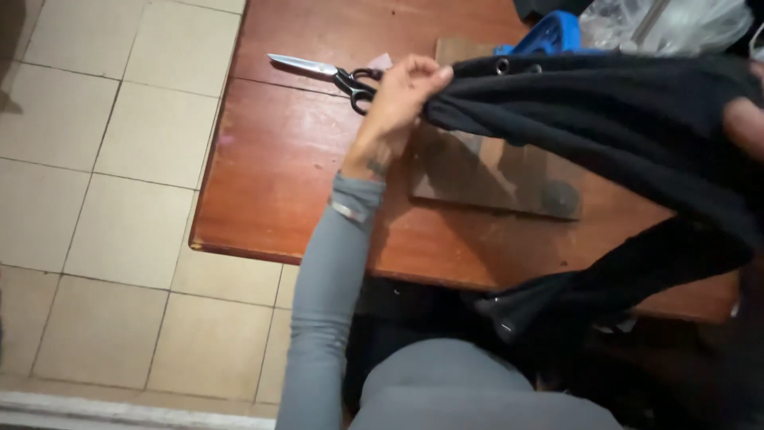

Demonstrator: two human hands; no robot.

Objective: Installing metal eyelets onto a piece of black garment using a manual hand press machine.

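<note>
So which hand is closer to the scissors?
Left. The left hand pinches the black cloth right beside the scissors; the right hand is far across the table, at the picture's edge.

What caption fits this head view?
Left hand pinches black fabric above a wooden table, scissors beside it.

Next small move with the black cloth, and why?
Probably lower the black fabric flat onto the wooden table: the left hand pinches one edge and the right hand the other, so it hangs in mid-air, while the scissors lie unused.
</note>
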